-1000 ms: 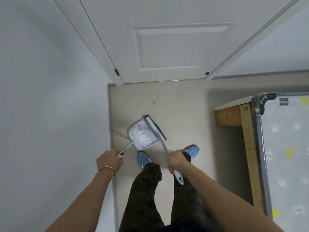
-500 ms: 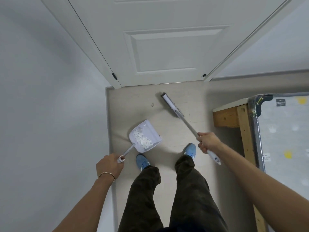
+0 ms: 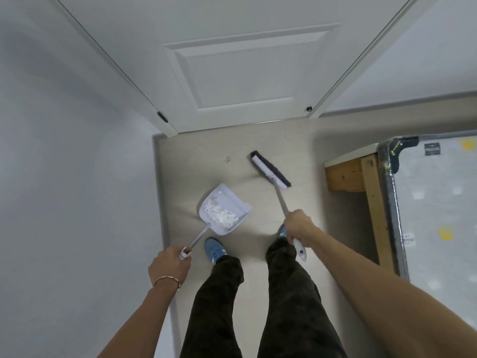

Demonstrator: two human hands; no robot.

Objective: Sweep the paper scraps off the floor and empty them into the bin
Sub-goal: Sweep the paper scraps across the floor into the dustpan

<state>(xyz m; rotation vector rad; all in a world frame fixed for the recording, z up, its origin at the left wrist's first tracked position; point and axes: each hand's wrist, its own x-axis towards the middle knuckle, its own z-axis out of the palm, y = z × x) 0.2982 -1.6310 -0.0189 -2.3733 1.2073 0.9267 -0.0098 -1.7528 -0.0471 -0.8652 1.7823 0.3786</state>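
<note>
My left hand (image 3: pixel 169 264) grips the end of the long handle of a white dustpan (image 3: pixel 224 209). The pan hangs just above the floor by the left wall and holds a heap of white paper scraps (image 3: pixel 219 215). My right hand (image 3: pixel 296 226) holds the grey handle of a broom (image 3: pixel 280 196). Its white head with dark bristles (image 3: pixel 271 169) sits at the floor ahead of me, to the right of the pan and apart from it. One tiny scrap (image 3: pixel 228 158) lies on the floor near the door. No bin is in view.
A shut white door (image 3: pixel 245 68) stands straight ahead, with a white wall (image 3: pixel 64 177) close on the left. A wooden frame (image 3: pixel 371 192) carrying a plastic-wrapped mattress (image 3: pixel 436 202) fills the right side. My blue shoes (image 3: pixel 215 250) and dark trousers stand on the beige floor (image 3: pixel 309 140).
My right hand swung the broom away from the dustpan, out to the right and forward. The broom head then turned and came back a little toward me. The dustpan stayed about where it was.
</note>
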